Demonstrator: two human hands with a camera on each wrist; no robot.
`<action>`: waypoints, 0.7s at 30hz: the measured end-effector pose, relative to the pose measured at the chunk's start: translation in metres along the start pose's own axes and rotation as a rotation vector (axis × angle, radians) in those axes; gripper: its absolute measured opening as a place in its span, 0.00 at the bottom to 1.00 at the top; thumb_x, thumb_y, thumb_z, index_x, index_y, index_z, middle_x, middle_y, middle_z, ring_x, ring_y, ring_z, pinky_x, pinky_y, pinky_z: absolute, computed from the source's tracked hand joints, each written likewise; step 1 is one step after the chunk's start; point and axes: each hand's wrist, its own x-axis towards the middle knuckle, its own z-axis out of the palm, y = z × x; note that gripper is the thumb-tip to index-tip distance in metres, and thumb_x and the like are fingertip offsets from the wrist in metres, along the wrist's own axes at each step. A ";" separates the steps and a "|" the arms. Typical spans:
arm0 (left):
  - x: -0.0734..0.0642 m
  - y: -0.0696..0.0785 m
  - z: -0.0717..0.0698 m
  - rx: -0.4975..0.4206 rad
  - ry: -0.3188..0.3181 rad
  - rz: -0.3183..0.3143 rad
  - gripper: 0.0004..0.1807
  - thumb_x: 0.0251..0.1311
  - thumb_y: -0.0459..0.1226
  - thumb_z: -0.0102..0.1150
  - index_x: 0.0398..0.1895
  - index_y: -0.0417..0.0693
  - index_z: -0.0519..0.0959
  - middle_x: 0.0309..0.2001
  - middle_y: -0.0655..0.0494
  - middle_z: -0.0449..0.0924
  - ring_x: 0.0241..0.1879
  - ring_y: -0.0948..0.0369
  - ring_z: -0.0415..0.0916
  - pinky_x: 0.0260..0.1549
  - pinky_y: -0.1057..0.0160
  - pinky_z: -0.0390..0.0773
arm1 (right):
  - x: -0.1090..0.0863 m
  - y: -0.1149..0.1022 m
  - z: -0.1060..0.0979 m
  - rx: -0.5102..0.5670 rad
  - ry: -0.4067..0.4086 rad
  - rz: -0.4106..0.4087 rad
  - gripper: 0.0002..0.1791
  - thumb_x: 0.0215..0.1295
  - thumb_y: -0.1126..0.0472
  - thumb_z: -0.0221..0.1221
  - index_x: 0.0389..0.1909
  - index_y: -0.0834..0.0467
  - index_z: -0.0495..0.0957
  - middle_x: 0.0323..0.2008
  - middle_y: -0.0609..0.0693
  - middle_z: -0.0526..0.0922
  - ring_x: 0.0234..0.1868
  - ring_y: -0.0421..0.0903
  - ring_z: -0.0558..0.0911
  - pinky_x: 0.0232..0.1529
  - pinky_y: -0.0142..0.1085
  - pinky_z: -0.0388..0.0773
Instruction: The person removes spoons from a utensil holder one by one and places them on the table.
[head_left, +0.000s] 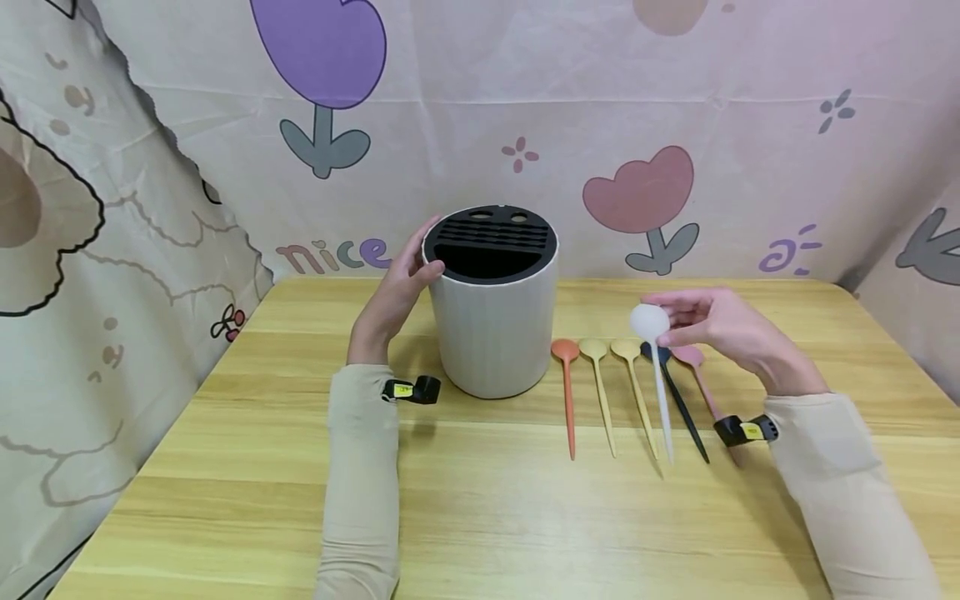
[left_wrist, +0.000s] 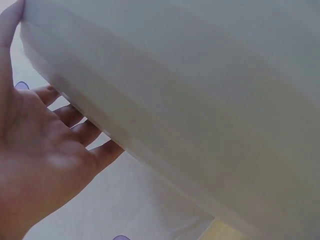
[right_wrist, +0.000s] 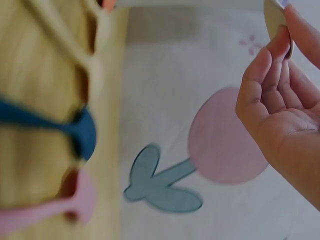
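A white ribbed utensil holder [head_left: 495, 333] stands upright, its black slotted lid [head_left: 491, 265] on top. My left hand [head_left: 399, 287] holds it at the upper left, thumb at the rim and fingers around the side. In the left wrist view, the fingertips pass behind the holder's wall [left_wrist: 190, 100]. Between thumb and fingers my right hand [head_left: 723, 329] pinches a white spoon [head_left: 649, 323] by its bowl; the handle hangs down toward the table. That bowl [right_wrist: 275, 19] appears edge-on at the right wrist view's top right, partly cut off.
Right of the holder, an orange spoon [head_left: 567, 392], two yellow spoons [head_left: 602, 392] [head_left: 634, 383], a dark blue spoon [head_left: 684, 404] and a pink spoon [head_left: 703, 385] lie in a row on the wooden table [head_left: 487, 508]. A flower-printed cloth [head_left: 465, 125] hangs behind.
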 end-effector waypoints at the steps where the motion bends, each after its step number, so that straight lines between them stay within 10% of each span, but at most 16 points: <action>1: 0.000 -0.001 0.000 -0.001 -0.001 0.002 0.66 0.38 0.73 0.63 0.77 0.50 0.50 0.72 0.48 0.54 0.67 0.53 0.55 0.67 0.46 0.53 | -0.001 0.003 -0.003 -0.002 -0.004 0.010 0.29 0.54 0.74 0.66 0.59 0.63 0.75 0.38 0.50 0.84 0.39 0.44 0.82 0.40 0.32 0.79; 21: 0.001 -0.003 -0.002 -0.029 -0.011 0.015 0.66 0.39 0.71 0.65 0.76 0.47 0.50 0.71 0.46 0.55 0.67 0.54 0.56 0.67 0.47 0.53 | -0.008 0.051 -0.046 0.067 -0.033 0.058 0.27 0.55 0.78 0.62 0.54 0.52 0.80 0.43 0.47 0.84 0.43 0.41 0.82 0.44 0.31 0.79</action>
